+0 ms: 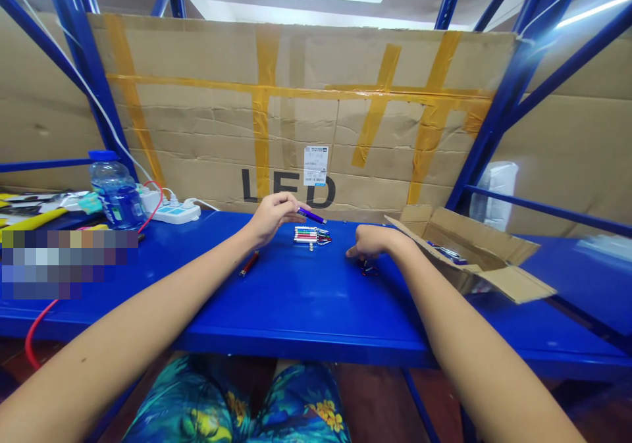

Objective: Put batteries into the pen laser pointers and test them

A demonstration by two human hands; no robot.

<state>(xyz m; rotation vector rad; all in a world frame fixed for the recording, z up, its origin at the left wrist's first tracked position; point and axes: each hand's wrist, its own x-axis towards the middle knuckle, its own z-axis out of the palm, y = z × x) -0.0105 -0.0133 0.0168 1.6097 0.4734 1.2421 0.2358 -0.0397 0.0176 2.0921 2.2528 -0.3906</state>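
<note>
My left hand [279, 216] pinches a slim purple pen-shaped tube [312, 216] with a silvery end, held tilted above the blue table. Just below it lies a neat row of similar tubes [306, 235] in silver, red, blue and green, with small metal clips at their right ends. Tiny silver pieces [311, 247] sit in front of the row. A single red tube [249, 263] rests near my left wrist. My right hand [370, 242] is low over a little pile of dark clips [368, 269], fingers curled down; what its fingertips hold is hidden.
An open cardboard box [474, 252] with more tubes inside stands on the right. At the left are a water bottle [116, 189], a white power strip [175, 211] and yellow-and-black packages [39, 216]. A large cardboard sheet [207, 133] walls off the back between blue rack posts [498, 101].
</note>
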